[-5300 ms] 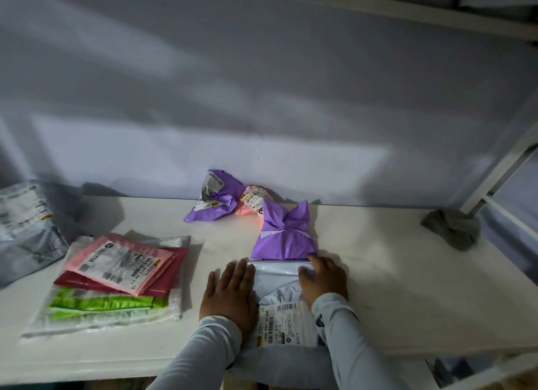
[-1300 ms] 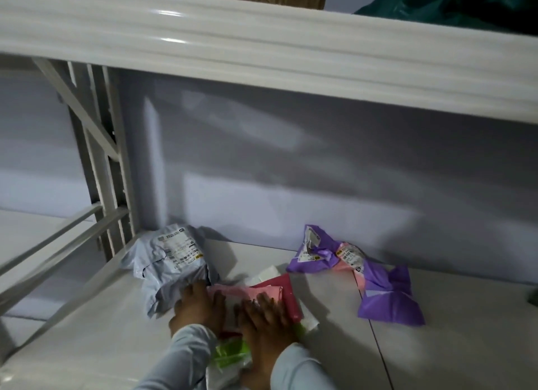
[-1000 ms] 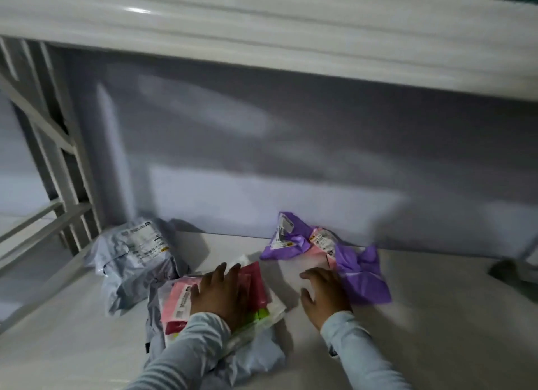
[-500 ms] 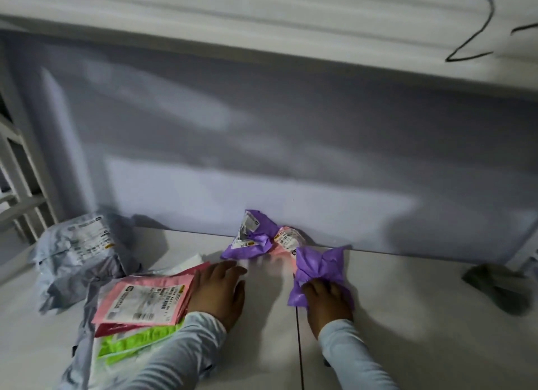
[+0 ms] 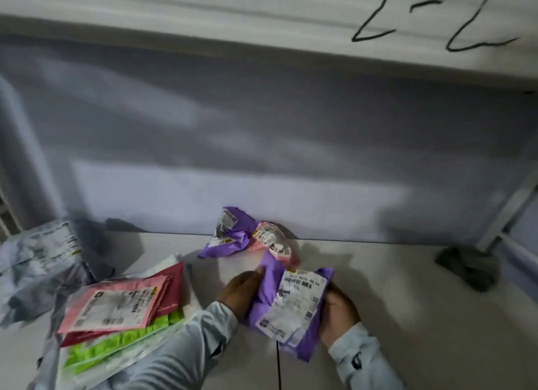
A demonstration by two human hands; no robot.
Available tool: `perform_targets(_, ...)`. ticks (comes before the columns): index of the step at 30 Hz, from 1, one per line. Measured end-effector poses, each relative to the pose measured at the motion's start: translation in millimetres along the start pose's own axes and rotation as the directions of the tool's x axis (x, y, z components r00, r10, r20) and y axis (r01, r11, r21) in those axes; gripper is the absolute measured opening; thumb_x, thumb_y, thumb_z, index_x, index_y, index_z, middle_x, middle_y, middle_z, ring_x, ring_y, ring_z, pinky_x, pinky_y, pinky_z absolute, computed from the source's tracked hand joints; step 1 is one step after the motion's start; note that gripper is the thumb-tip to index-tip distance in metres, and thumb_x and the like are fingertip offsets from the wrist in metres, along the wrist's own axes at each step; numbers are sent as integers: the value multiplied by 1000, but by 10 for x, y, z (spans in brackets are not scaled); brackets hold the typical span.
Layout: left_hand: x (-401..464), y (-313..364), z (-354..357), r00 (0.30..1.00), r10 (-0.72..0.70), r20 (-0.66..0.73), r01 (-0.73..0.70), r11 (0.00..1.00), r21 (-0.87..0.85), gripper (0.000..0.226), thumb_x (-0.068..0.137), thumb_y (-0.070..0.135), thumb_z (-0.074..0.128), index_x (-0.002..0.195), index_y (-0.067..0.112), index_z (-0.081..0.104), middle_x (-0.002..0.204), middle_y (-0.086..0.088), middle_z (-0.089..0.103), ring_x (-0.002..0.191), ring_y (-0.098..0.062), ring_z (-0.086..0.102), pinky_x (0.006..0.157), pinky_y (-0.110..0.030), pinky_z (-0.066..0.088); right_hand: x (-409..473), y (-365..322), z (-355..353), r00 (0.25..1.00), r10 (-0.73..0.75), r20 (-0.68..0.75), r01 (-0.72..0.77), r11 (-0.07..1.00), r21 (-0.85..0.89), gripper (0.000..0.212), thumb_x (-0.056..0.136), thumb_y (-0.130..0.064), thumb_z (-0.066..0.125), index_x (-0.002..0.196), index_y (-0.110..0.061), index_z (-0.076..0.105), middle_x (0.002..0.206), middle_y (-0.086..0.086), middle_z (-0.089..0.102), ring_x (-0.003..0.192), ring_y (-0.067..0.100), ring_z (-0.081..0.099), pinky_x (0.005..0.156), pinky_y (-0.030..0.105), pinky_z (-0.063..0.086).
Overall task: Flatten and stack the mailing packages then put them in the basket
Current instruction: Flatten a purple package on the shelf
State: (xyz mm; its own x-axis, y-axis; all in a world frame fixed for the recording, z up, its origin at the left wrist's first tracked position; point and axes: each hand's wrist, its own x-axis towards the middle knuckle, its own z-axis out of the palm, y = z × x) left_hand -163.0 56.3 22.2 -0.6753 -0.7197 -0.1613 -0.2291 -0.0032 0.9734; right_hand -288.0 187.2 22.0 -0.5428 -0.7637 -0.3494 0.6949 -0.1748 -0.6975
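Head view: left hand [image 5: 241, 293] and right hand [image 5: 339, 314] each grip a side of the purple mailer [image 5: 288, 305], label up, likely to flatten it for the stack [image 5: 116, 308].

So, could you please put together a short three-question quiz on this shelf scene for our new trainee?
1. True or false: both hands, left and right, hold the purple package with the label facing up.
2. Which package lies on top of the flattened stack? A) green B) pink C) grey
3. Fill in: two crumpled packages, the purple one and the pink one, lie against the back ____.

Key
1. True; one hand grips each side of it.
2. B; the pink package lies on top, with dark red and green beneath.
3. Wall.
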Motion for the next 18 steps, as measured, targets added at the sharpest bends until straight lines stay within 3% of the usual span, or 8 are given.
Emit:
perform_targets(2, -25, -70, 119, 999, -41, 27, 40, 998, 50, 45, 51, 70, 53, 47, 26, 64, 50, 8, 59, 60, -12, 47, 68, -29, 40, 22, 114, -107, 991, -12, -133, 9, 1000, -25, 57, 70, -36, 65, 108, 6, 66, 111, 30, 64, 104, 46, 61, 93, 58, 47)
perform_targets(3, -58, -118, 170, 1000, -16, -16, 17, 998, 67, 44, 50, 69, 53, 47, 25, 62, 47, 8, 55, 60, -13, 45, 66, -29, 38, 24, 152, -144, 977, -44, -207, 33, 998, -57, 63, 68, -40, 69, 111, 6, 65, 109, 29, 65, 102, 46, 62, 94, 59, 46)
perform_targets(6, -164, -220, 304, 988, 28, -153, -23, 999, 39, 45, 68, 56, 57, 51, 15, 52, 51, 5, 52, 59, -15, 44, 61, -29, 36, -2, 289, -264, 916, -195, -350, 111, 963, -246, 55, 91, -51, 48, 98, 0, 67, 83, 16, 70, 85, 35, 65, 73, 32, 56)
perform_targets(7, -196, -247, 346, 981, 35, -190, -30, 999, 29, 45, 78, 48, 60, 52, 13, 47, 52, 3, 49, 58, -15, 42, 59, -28, 35, -68, 322, -255, 893, -278, -352, 113, 898, -424, 45, 97, -43, 40, 94, -6, 66, 82, 12, 69, 87, 33, 64, 66, 25, 51)
perform_targets(9, -241, -285, 390, 958, 28, -286, -18, 999, 38, 42, 90, 32, 59, 56, 13, 45, 55, -1, 48, 61, -18, 42, 56, -26, 33, -121, 399, -297, 831, -469, -299, 92, 646, -758, 31, 99, -33, 42, 95, -11, 64, 96, 14, 67, 100, 33, 61, 73, 25, 42)
perform_targets(12, -358, -379, 364, 890, 28, -455, -8, 999, 46, 38, 86, 43, 48, 59, 16, 49, 67, -13, 59, 71, -26, 53, 62, -32, 32, -171, 456, -373, 753, -601, -269, 48, 457, -888, 52, 90, -44, 35, 92, -3, 68, 103, 21, 68, 97, 34, 62, 77, 29, 39)
perform_targets(15, -413, -519, 358, 894, -36, -447, 109, 984, 138, 34, 93, 34, 45, 92, 6, 64, 102, -25, 66, 96, -36, 61, 81, -34, 42, -157, 391, -402, 740, -647, -182, 35, 307, -951, 50, 89, -44, 36, 84, -4, 64, 94, 22, 68, 90, 36, 63, 69, 29, 37)
perform_targets(18, -459, -570, 349, 911, -86, -403, 201, 947, 251, 37, 90, 14, 46, 127, 8, 49, 124, -24, 56, 112, -37, 54, 95, -36, 41, -123, 369, -471, 773, -614, -157, -53, 184, -982, 29, 96, -32, 46, 106, -8, 58, 112, 17, 63, 103, 33, 59, 83, 30, 43)
